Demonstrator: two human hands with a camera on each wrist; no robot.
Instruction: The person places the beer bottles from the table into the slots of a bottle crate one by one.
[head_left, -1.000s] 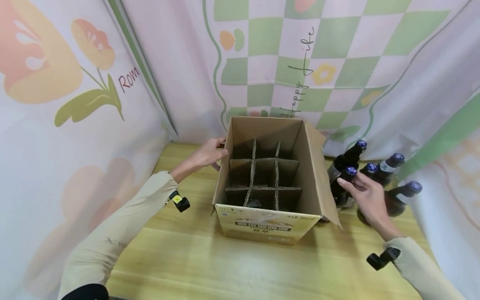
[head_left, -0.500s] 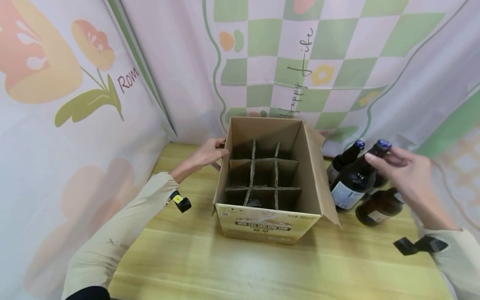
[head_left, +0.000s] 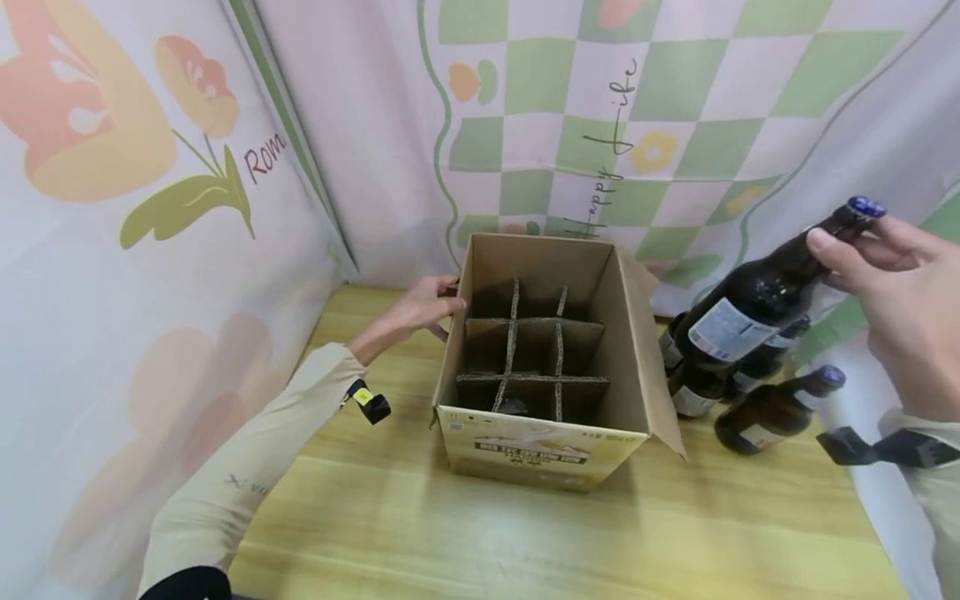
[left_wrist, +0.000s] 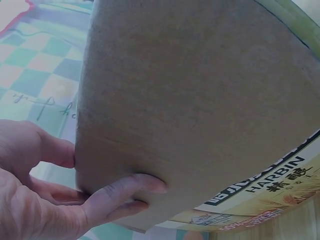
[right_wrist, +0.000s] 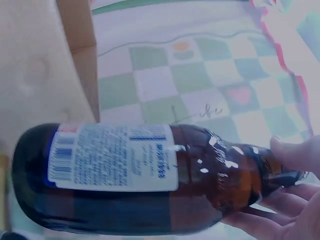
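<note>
In the head view my right hand (head_left: 918, 312) holds a dark brown beer bottle (head_left: 750, 296) by its neck. The bottle is raised and tilted, its blue cap up toward the right and its base toward the box. A white printed label (right_wrist: 117, 157) fills much of its side in the right wrist view. My left hand (head_left: 416, 310) is at the left side of the cardboard box (head_left: 517, 442), its fingers (left_wrist: 125, 192) resting against the outer wall near a corner. Crossed cardboard dividers (head_left: 532, 321) split the inside; a small dark shape (head_left: 513, 406) shows in a front compartment.
Several brown bottles stand close together right of the box, one of them (head_left: 776, 412) nearer the front. The box's right flap (head_left: 656, 358) hangs outward toward them. A wooden table (head_left: 450, 542) lies beneath, with patterned curtains (head_left: 607, 83) behind and on the sides.
My right hand has lifted one bottle out of the group, up and to the right, and it now tilts. My left hand stays against the box.
</note>
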